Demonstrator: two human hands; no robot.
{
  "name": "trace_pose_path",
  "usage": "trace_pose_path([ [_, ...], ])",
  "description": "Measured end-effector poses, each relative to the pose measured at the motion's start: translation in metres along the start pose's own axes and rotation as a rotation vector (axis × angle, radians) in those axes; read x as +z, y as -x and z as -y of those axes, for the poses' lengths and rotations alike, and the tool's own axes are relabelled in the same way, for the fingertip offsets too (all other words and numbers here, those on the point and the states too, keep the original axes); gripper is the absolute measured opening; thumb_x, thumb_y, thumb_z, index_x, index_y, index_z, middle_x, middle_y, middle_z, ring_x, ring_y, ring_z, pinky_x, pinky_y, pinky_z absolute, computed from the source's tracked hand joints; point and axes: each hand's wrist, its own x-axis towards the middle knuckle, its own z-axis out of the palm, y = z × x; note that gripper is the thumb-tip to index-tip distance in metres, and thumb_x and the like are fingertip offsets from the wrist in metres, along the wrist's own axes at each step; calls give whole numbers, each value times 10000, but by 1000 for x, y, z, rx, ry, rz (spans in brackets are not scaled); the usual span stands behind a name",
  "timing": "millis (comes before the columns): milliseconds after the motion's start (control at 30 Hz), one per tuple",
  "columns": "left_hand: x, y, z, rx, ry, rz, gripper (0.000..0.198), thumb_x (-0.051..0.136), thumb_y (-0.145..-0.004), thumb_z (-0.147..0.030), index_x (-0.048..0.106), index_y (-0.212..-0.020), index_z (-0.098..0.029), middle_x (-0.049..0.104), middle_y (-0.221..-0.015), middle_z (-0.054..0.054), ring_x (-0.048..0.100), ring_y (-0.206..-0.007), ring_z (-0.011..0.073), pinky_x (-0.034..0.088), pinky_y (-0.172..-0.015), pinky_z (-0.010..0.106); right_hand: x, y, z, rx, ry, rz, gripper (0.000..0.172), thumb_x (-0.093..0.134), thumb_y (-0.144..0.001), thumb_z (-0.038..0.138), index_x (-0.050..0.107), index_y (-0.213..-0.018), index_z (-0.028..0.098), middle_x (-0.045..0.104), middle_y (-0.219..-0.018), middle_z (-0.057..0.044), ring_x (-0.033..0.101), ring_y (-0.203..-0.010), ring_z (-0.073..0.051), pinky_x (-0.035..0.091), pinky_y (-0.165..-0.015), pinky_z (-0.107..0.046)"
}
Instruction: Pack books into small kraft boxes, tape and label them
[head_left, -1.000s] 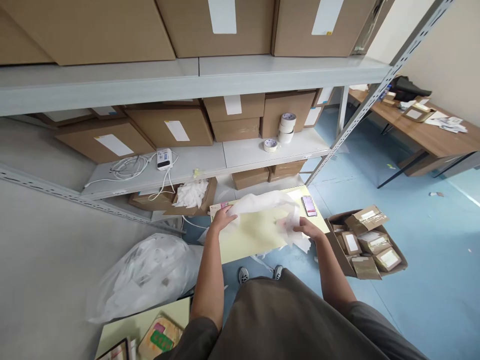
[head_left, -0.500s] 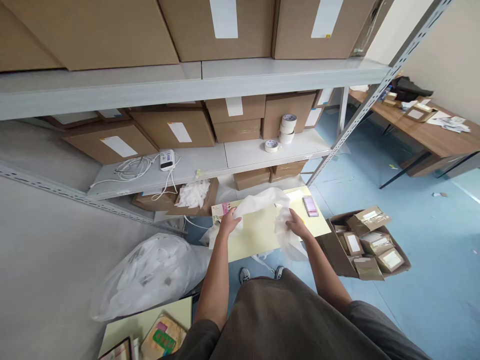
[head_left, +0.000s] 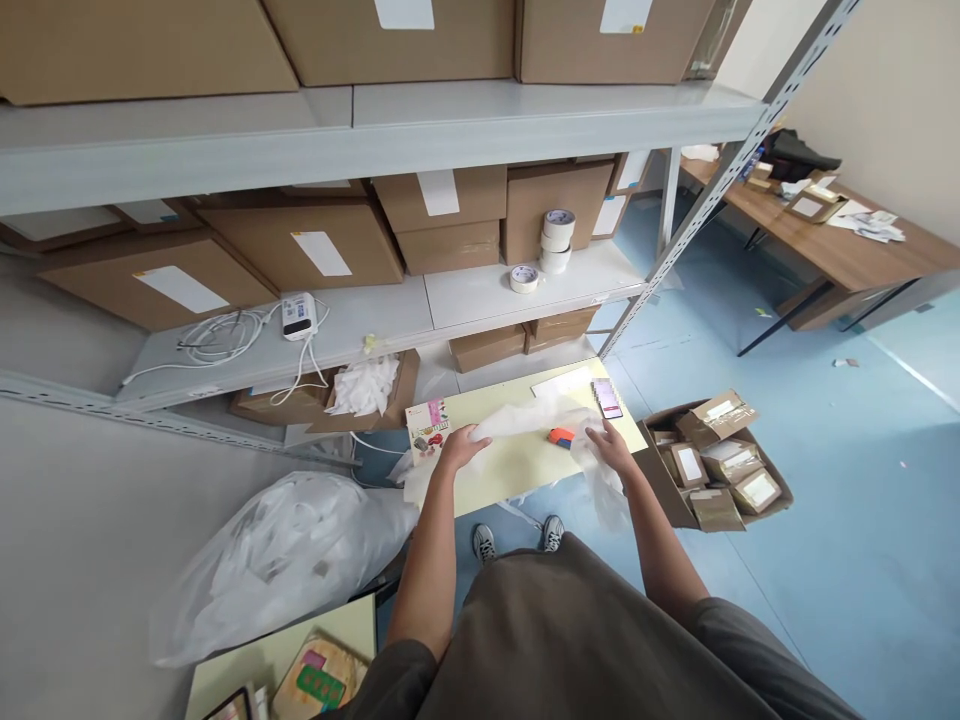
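Note:
A thin, translucent white sheet (head_left: 517, 416) stretches between my two hands above a pale yellow table (head_left: 487, 480). My left hand (head_left: 463, 449) pinches its left end. My right hand (head_left: 609, 446) grips the other end, and loose material hangs below it. An orange and blue object (head_left: 561, 437) lies on the table just left of my right hand. Beyond that hand are a phone (head_left: 607, 398) and a white paper (head_left: 561, 382). A printed leaflet (head_left: 428, 428) rests at the table's left end.
Shelves (head_left: 405, 310) with boxes, tape rolls (head_left: 556, 240) and a white device (head_left: 298, 316) stand in front. A carton of small boxes (head_left: 675, 510) is right of the table. A large plastic bag (head_left: 292, 560) lies at the left, near another table (head_left: 352, 620).
The sheet has dropped lower and lies flatter between my hands. The orange and blue object now shows more fully. The camera view has shifted, moving the shelves up and left.

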Motion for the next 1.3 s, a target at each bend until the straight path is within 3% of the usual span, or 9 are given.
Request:
trace_pose_path([
  [167,10,-1,6,-22,-53,-14,361,743,-826,-450,703,-1082,-199,776,-1127,72,715,-1043,242,482,-821,267,-21,4,3,-7,-77,12,499,573,-864,560,685,-1171,183,753,-970,-76,686,-866,-245,556,-751,-339],
  [333,9,-2,14,-178,-221,194,918,945,-547,-364,612,-1386,-197,639,-1464,193,612,-1338,371,482,-1047,375,-47,7,30,-153,-134,163,414,598,-895,501,708,-1150,194,738,-1011,-66,662,-944,-249,542,-847,-355],
  [500,31,-28,-35,210,83,-28,1039,876,-711,-444,404,-1618,-261,255,-1755,115,279,-1605,286,255,-1283,367,-62,16,75,-183,-216,337,335,664,-887,480,724,-1060,200,725,-971,-54,649,-883,-240,519,-805,-337],
  [633,44,-58,-81,196,387,132,1076,906,-651,-567,486,-1573,-205,524,-1586,181,490,-1468,333,390,-1189,412,-82,17,106,-235,-169,492,248,666,-855,413,722,-935,184,705,-880,-39,628,-805,-220,491,-730,-308],
  [767,32,-60,-86,150,387,404,811,938,-548,-582,773,-1194,-120,793,-959,104,726,-967,303,529,-913,388,-96,-12,128,-352,12,441,134,618,-802,298,682,-849,190,674,-816,-12,607,-779,-198,476,-724,-290],
  [900,0,-30,-67,238,567,565,543,935,-566,-546,798,-889,-132,747,-745,34,702,-794,220,520,-810,317,-69,-77,147,-376,232,241,244,620,-794,259,703,-1018,209,720,-886,-29,637,-847,-225,508,-801,-325],
  [1033,-35,7,-52,226,850,489,591,916,-575,-602,771,-912,-139,768,-818,85,738,-857,261,547,-798,334,-14,-127,173,-337,335,109,579,713,-782,224,630,-1355,215,750,-1105,-112,670,-1053,-294,523,-934,-406],
  [1167,-62,28,-48,107,960,202,653,793,-698,-674,748,-1083,-148,784,-920,146,758,-981,331,587,-823,402,32,-108,192,-555,186,-104,512,633,-895,314,604,-1393,199,657,-1372,-158,602,-1246,-321,491,-1058,-485],
  [1300,-78,38,-50,79,1008,17,668,725,-776,-669,722,-1194,-148,793,-945,135,763,-1006,327,607,-817,403,68,-48,190,-516,47,-130,337,534,-1003,503,697,-1075,217,744,-997,-100,683,-955,-262,568,-865,-388],
])
